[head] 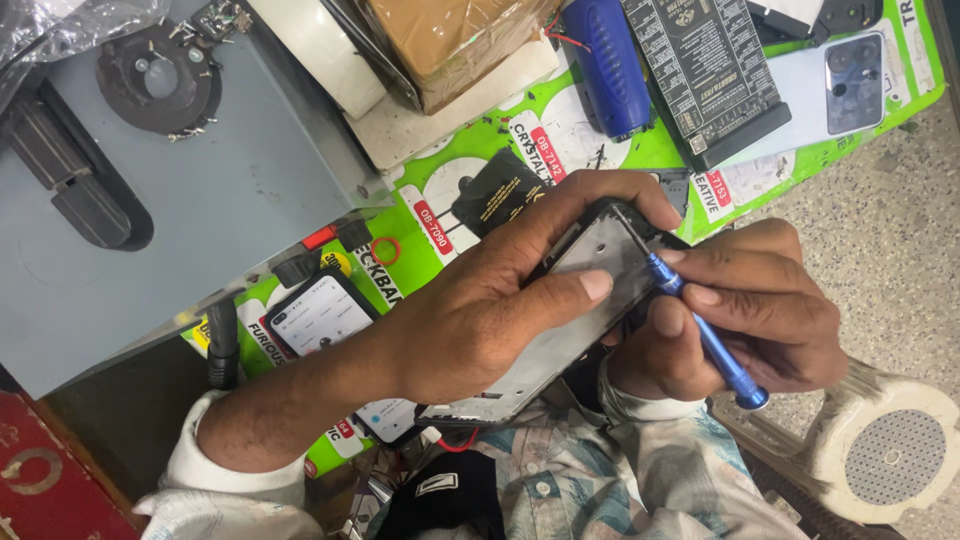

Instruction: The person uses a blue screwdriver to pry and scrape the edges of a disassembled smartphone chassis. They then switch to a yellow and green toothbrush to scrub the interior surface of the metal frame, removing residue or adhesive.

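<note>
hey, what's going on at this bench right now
A person is working on an opened black phone frame with a bare metal plate. The left hand grips the frame, thumb across the plate. The right hand holds a slim blue metal screwdriver, its tip set near the frame's upper corner. The frame is held above a green printed work mat. On the mat lie a lit black smartphone, a blue plastic tool and a pale blue phone back cover.

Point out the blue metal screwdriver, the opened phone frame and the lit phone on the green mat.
Blue metal screwdriver (712, 345), head view, mid handle.
Opened phone frame (590, 255), head view, grey inner plate.
Lit phone (318, 315), head view, screen centre.
</note>
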